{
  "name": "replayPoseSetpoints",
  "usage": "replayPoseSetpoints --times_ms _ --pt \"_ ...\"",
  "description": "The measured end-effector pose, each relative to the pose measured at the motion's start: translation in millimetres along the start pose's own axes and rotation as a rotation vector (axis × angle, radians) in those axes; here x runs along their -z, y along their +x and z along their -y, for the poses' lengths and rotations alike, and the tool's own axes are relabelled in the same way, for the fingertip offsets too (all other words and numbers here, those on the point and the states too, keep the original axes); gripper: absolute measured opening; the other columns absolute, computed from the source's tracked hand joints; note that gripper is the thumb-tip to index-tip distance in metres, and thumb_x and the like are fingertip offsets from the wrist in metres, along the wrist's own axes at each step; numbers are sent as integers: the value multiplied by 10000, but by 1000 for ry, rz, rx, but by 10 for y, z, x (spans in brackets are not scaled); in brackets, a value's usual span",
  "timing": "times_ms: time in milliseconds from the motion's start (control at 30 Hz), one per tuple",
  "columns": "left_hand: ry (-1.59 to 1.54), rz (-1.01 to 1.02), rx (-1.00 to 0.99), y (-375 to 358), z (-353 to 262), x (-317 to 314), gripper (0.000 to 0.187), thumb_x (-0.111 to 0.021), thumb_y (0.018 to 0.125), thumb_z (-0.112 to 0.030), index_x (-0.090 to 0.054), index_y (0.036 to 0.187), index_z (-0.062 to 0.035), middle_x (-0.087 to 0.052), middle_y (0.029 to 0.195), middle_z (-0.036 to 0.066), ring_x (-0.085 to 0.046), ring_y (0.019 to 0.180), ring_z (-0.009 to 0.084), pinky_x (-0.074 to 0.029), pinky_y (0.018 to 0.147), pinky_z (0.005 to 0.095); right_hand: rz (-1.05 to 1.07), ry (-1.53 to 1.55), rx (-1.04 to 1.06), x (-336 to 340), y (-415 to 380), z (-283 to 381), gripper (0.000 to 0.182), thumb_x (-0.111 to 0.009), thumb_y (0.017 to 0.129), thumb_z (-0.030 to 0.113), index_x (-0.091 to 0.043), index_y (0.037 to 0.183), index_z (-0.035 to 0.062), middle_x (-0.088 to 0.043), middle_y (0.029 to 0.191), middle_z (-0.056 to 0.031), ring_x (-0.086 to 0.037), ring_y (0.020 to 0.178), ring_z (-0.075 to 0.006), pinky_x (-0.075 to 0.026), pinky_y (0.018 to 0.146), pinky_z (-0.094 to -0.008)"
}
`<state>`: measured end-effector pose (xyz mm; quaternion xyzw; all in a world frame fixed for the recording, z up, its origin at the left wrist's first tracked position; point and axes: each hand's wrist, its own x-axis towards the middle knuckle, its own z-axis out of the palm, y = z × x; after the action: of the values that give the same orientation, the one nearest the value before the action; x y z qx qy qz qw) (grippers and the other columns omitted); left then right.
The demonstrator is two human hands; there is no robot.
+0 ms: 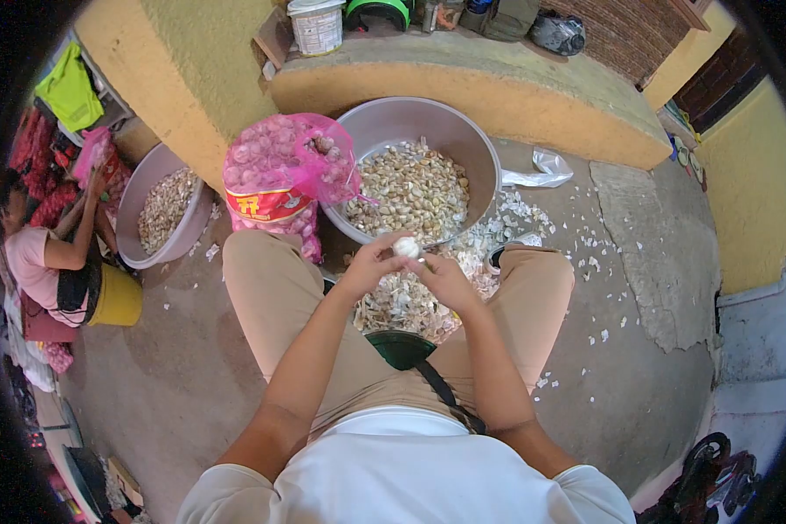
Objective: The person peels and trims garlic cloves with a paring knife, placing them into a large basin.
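A white garlic bulb point(406, 248) sits between my two hands, above the front rim of a large grey basin point(485, 140). The fingers of my left hand point(375, 265) curl round its left side. From the right, my right hand point(445, 278) closes on its lower edge with bent fingers. Many loose garlic cloves point(410, 188) lie in the basin. Below my hands, a heap of papery garlic skins point(402, 307) covers the floor between my legs.
A pink mesh sack of garlic point(266, 166) stands left of the basin. Further left, a person in a pink shirt point(44, 262) sits on a yellow bucket point(116, 295) by another basin of cloves point(203, 205). A low ledge point(472, 87) runs behind. Skin scraps dot the floor at right.
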<state>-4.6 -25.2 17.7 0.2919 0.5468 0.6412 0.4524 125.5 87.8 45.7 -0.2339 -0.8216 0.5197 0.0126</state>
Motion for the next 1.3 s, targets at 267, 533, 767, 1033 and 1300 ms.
replayPoseSetpoints --times_ms 267,533,767,1033,1300 --pt "-532 -9 107 55 111 145 345 -410 850 -164 -401 1174 -47 -531 1020 74 -540 877 163 -453 710 263 -185 126 131 -121 87 -171 355 -524 800 352 -528 803 -3 -541 662 -162 -517 608 -282 -399 576 -353" --pt "-505 27 116 70 194 50 366 -376 833 -189 -407 1181 -79 -530 985 24 -516 878 122 -431 712 289 -206 -21 54 -92 38 46 343 -601 762 303 -474 756 -15 -522 656 -125 -476 590 -176 -390 548 -308" --pt "-378 36 91 35 143 24 386 -458 824 -173 -406 1199 -95 -520 1014 9 -503 882 92 -426 729 264 -270 -30 79 -146 59 12 397 -563 764 362 -481 734 -25 -540 656 -198 -528 622 -353 -399 555 -380" --pt "-339 32 72 10 57 -1 439 -528 818 -144 -376 1223 -66 -520 1020 28 -525 879 106 -458 733 237 -244 22 31 -100 46 24 404 -556 771 371 -481 742 -25 -534 637 -199 -530 597 -330 -394 540 -376" --pt "-261 0 76 -11 12 -18 473 -578 781 -115 -404 1220 -90 -512 1033 20 -512 880 98 -454 739 235 -238 59 49 -117 66 -4 383 -525 798 353 -468 736 -21 -530 635 -193 -516 591 -328 -390 548 -372"
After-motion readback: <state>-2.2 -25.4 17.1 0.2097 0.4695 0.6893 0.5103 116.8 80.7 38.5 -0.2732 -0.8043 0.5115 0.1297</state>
